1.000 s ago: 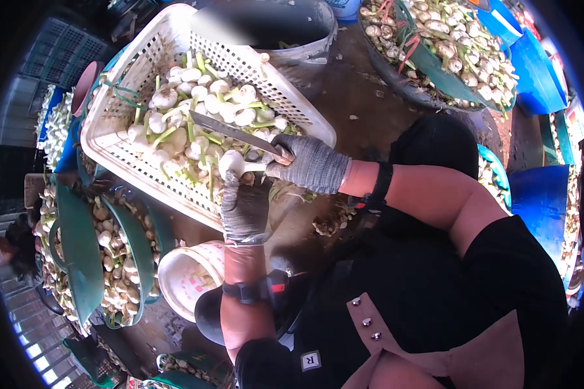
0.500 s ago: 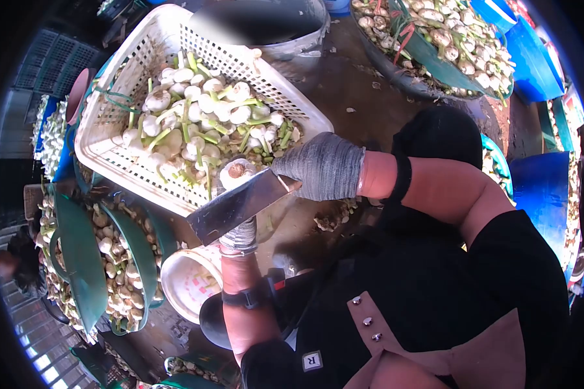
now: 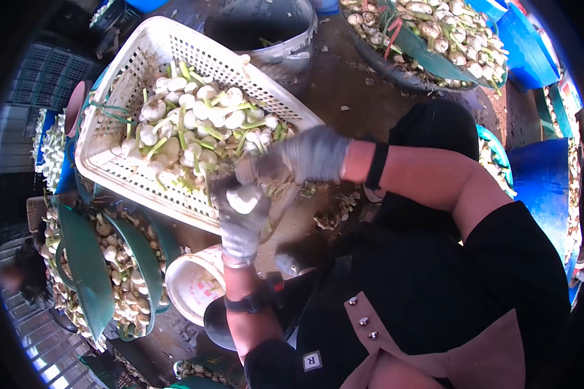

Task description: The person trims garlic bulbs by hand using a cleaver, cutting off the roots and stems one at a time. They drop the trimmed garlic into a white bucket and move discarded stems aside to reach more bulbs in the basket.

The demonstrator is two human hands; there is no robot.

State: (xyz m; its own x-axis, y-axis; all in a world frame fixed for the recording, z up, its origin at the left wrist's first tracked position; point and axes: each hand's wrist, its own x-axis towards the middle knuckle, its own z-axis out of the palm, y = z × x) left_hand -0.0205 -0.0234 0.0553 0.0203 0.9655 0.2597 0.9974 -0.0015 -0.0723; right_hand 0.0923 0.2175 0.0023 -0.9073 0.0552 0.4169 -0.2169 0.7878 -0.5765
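My left hand [image 3: 241, 227], in a grey-white glove, is closed around a white garlic bulb [image 3: 243, 199] just off the near edge of the crate. Close above it, my gloved right hand [image 3: 316, 154] is curled around a knife [image 3: 258, 170]. Motion smears the blade, so its exact angle and whether it touches the bulb cannot be made out. Beyond both hands, a white plastic crate [image 3: 194, 223] holds a heap of garlic bulbs [image 3: 198, 113] with short green stems and loose trimmings.
A dark bucket [image 3: 292, 55] stands behind the crate. Large tubs of garlic are at the upper right [image 3: 428, 32] and lower left [image 3: 84, 279]. A white bucket [image 3: 175, 285] lies tipped near my left forearm. Blue barrels [image 3: 538, 175] line the right; trimmings litter the wet floor.
The knife's broad blade lay plainly across the front of my left hand before; now it is blurred and lifted off. My right hand has shifted slightly up; the left hand and bulb now show.
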